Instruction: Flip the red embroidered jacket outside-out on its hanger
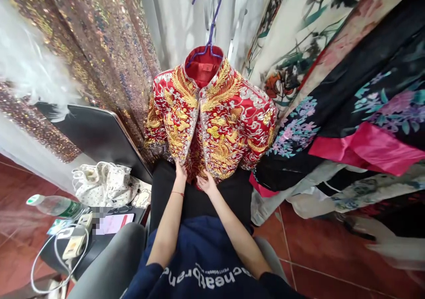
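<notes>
A short red jacket point(221, 126) with gold and silver embroidery hangs in front of me on a purple hanger point(211, 37). Its front edges part toward the bottom, where some red cloth shows between them. My left hand point(181, 173) pinches the lower corner of the front panel on the left, its fingertips partly covered by the cloth. At the hem of the other panel, my right hand point(206, 184) has its thumb and fingers apart and touches the edge. Black cloth point(232, 199) lies beneath both hands.
Sequined fabric point(109, 37) hangs at left. A black chair back point(96, 133) stands before it. A plastic bottle point(58, 205), a white drawstring pouch point(102, 184), a phone point(114, 223) and a power strip point(78, 237) with cable lie lower left. Black floral garments point(348, 86) hang at right.
</notes>
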`<state>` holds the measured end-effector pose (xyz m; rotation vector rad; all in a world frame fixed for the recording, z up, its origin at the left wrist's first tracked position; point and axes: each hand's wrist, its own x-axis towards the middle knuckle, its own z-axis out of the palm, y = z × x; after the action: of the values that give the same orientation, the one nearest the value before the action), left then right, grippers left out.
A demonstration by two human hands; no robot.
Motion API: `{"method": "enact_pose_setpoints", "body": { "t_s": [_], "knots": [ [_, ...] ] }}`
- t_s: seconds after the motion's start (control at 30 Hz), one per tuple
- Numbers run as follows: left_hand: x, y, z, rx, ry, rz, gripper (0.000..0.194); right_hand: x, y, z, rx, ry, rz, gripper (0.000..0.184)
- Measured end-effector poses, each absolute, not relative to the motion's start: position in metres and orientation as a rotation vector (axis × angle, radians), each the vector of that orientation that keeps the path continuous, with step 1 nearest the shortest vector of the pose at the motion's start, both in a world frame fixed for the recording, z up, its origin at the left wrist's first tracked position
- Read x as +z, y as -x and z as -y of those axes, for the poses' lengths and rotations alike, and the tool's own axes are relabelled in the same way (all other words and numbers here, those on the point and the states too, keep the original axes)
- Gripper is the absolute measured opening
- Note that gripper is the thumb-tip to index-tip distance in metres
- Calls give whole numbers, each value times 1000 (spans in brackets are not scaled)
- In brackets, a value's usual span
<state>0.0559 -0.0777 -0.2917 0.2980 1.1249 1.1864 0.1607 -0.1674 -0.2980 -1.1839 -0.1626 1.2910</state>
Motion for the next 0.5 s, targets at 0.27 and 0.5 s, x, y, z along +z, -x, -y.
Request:
{"method": "enact_pose_setpoints", "body": {
  "t_s": [0.27,0.5],
  "knots": [
    [-294,-52,74,1165,-304,-945,11,-321,-164,140,1250,1072,2,29],
    [-312,-90,88,1036,-758,-961,34,-336,-170,121,1084,1122,42,25]
  ]
}}
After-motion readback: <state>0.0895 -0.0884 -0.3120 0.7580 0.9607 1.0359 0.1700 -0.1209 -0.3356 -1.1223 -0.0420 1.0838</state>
